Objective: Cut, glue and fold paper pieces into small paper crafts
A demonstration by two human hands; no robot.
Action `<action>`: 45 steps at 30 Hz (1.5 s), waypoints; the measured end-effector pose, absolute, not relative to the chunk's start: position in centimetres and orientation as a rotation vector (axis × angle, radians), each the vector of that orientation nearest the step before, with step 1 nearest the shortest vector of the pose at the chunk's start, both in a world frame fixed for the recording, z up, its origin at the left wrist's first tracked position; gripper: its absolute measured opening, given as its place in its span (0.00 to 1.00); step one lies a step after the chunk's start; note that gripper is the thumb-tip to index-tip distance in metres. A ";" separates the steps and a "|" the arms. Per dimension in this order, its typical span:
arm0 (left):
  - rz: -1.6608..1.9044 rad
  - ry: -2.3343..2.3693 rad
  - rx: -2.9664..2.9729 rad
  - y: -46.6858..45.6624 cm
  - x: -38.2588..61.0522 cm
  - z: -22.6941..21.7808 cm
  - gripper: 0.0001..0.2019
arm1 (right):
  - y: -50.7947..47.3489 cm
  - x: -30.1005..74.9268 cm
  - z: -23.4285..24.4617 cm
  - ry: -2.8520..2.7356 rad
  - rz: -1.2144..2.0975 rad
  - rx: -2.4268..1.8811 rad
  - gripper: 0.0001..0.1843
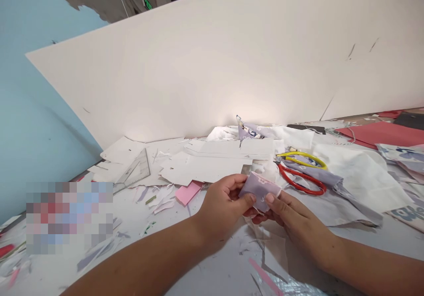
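Note:
Between my two hands is a small folded piece of lavender fabric (257,190) with a pale flower print. My left hand (225,205) grips its left side, thumb on the front face. On the lower right edge, my right hand (286,212) pinches it with the thumb in front and fingers behind. Just beyond my right hand lie scissors with one yellow handle (309,159) and one red handle (303,181); their blades are mostly hidden. A pink paper piece (188,192) lies to the left of my left hand.
White card sheets (202,167) and a clear set square (135,170) lie toward the back left. White cloth (357,172) and red sheets (380,133) are at the right. Scraps litter the white table. A tall white panel (212,70) stands behind.

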State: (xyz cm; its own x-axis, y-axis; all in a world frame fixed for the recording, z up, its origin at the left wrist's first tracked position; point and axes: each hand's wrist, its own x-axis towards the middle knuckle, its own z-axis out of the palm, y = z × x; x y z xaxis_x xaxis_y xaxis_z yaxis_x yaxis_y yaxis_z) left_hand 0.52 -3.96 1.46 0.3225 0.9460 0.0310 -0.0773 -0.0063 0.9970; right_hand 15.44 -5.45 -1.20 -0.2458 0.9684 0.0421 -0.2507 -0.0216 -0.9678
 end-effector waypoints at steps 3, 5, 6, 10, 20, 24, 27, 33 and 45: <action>1.012 0.908 1.384 -4.0 0.3 1.3 0.11 | -5.4 15.4 -1.1 -1.159 1.516 -0.877 0.16; 0.994 0.879 1.415 -4.0 -0.1 1.0 0.13 | -5.3 15.4 -1.3 -1.123 1.551 -0.867 0.17; 0.981 0.850 1.428 -3.9 -0.2 0.8 0.14 | -5.2 15.4 -1.4 -1.107 1.573 -0.856 0.16; 1.030 0.819 1.667 -3.9 -0.6 0.2 0.17 | -4.8 15.3 -1.6 -1.064 1.622 -0.804 0.13; 1.179 0.897 2.482 -4.4 -0.7 -0.3 0.17 | -5.3 15.6 -1.1 -1.024 1.619 -0.719 0.06; 1.117 0.936 2.449 -4.1 -0.9 -0.5 0.19 | -5.4 15.8 -1.2 -1.111 1.620 -0.655 0.10; 1.101 0.894 2.360 -4.0 -0.9 -0.5 0.17 | -5.2 15.7 -1.3 -1.131 1.574 -0.758 0.11; 1.168 1.016 1.736 -3.9 -0.4 0.1 0.21 | -4.8 15.7 -1.4 -1.132 1.544 -0.816 0.12; 1.042 0.938 1.349 -3.5 0.1 1.1 0.10 | -4.8 15.7 -0.9 -1.238 1.460 -0.913 0.16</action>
State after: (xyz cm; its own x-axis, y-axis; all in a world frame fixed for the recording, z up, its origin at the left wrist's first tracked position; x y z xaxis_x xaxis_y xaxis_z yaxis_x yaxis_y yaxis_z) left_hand 0.11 -3.49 1.15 0.2907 0.9550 0.0587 -0.0414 -0.0487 0.9980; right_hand 15.70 -4.81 -0.87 -0.2406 0.9695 0.0464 -0.2042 -0.0038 -0.9789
